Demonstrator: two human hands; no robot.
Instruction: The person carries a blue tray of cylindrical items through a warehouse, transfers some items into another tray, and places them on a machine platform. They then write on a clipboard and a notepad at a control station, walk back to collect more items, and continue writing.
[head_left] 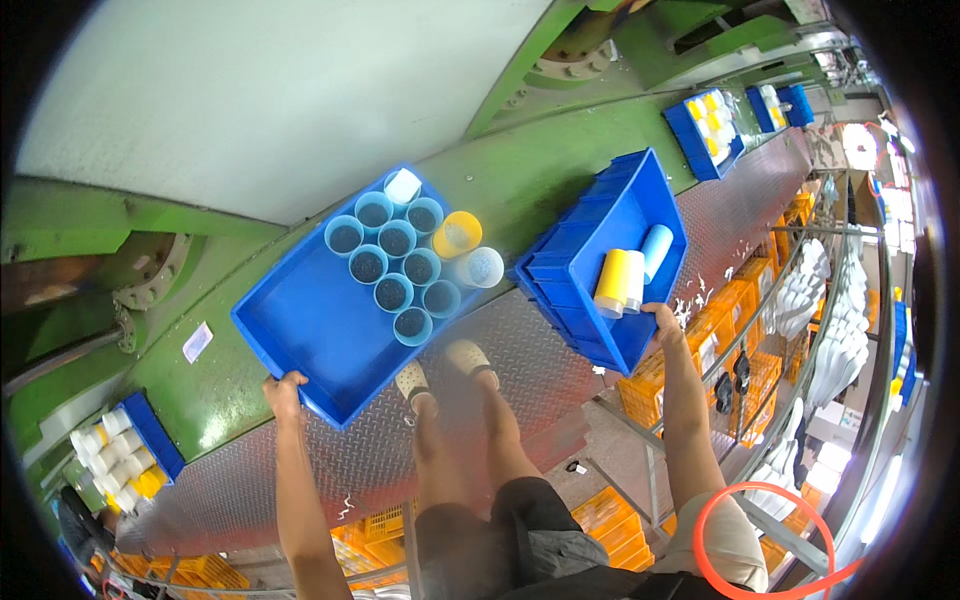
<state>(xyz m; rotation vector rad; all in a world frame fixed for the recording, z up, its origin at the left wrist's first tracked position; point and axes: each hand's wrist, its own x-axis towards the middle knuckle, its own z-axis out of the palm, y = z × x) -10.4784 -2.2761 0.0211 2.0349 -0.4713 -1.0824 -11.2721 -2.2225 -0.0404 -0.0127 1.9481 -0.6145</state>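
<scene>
My left hand (285, 392) grips the near corner of a shallow blue tray (310, 330). Several light blue cups (392, 265) with dark contents stand upright in its far half, along with a white cup (403, 186), a yellow cup (457, 235) and a clear cup (479, 267) lying tilted at its right edge. My right hand (662, 320) holds the near rim of a stack of deeper blue bins (585, 300). A yellow-and-white cup stack (619, 282) and a light blue cup (656, 250) lie in the top bin. My legs and feet (440, 372) stand on a metal walkway.
Both containers rest over a green machine ledge (520, 180) and a checker-plate walkway (520, 350). More blue bins with cups sit at the far right (705, 130) and lower left (130, 450). Orange crates (650, 385) and white stacked items (835, 340) lie below the walkway.
</scene>
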